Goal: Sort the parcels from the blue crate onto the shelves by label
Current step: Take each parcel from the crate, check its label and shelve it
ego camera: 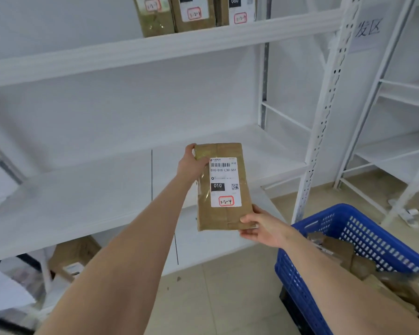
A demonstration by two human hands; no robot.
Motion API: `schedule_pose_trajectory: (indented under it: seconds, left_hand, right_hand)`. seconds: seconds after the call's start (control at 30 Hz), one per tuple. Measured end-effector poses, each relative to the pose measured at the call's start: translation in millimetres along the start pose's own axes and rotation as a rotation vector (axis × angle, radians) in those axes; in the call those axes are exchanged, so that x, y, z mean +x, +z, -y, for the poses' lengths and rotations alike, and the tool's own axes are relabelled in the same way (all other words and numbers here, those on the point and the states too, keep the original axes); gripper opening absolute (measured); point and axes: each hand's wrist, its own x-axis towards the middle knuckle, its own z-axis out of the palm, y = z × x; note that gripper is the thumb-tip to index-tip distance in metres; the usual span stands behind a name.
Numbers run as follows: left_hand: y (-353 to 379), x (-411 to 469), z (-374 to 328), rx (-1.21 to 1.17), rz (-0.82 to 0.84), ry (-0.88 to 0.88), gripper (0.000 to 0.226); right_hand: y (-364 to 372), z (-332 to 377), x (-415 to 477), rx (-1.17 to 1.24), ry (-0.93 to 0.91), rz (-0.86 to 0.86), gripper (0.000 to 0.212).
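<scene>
— Parcel [219, 187] status?

— Brown, flat, taped. I hold it upright in the air in front of the white shelving, label toward the camera. Left hand [191, 163] grips the upper left edge, thumb across the front face beside the label, fingers wrapped behind. Right hand [260, 226] pinches the lower right corner, thumb on the front, fingers underneath.

— Label?

— White sticker [225, 182], barcode on top, "010" on a black block, and "3-2-4" handwritten in a red box at the bottom.

— Where does the crate sit?

— Blue crate [300, 274] at lower right, on the tiled floor, under my right forearm. More brown parcels [344, 255] lie inside it.

— Shelves?

— Middle shelf [82, 197] sits bare behind the parcel. Upper shelf [155, 47] carries three brown parcels [194, 15] standing side by side, each with a red-boxed handwritten mark; I cannot read those marks with confidence. Below the middle shelf, at left, a cardboard box [70, 259] shows, blurred.
</scene>
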Motion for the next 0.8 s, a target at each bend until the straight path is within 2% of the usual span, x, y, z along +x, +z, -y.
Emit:
schedule_pose_trajectory:
  seconds: [0.23,0.53,0.8]
  left_hand:
    - [-50.1,-55.2,-28.1,0.087,-0.124,0.095,0.058]
    - [-131.3,-135.2,-70.7,0.252,-0.341,0.249,0.06]
    - [-218.1,-161.6,-96.4,0.347,-0.517,0.326,0.056]
  right_hand:
    - [43.2,7.1,-30.7,-0.066,-0.124,0.019,0.064]
    - [122.6,24.2,-85.0,-0.059,-0.284,0.084,0.062]
    - [199.3,57.4,-106.5,-0.1,-0.419,0.09,0.059]
